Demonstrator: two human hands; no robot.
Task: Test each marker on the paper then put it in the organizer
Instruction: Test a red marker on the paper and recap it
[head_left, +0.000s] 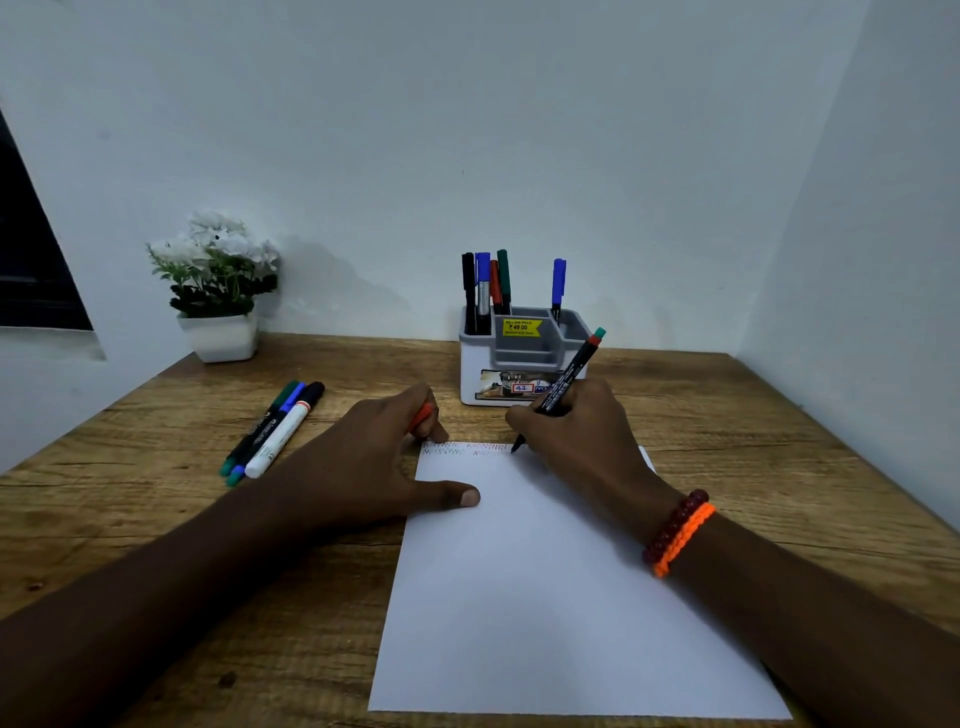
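The right hand (576, 426) grips a black marker (563, 388) with its tip on the top edge of the paper (545, 597) on the desk (753, 441), just before the organizer (522, 358), while the left hand (374, 462) pins the sheet, fingers curled round an orange cap (422, 415).

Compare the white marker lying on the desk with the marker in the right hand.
The white marker has a white barrel; the marker in the right hand has a black one. The white marker lies flat on the desk with its black cap on; the held marker is tilted, uncapped, tip on the paper. The right hand grips one; nothing touches the other. Both are slim markers.
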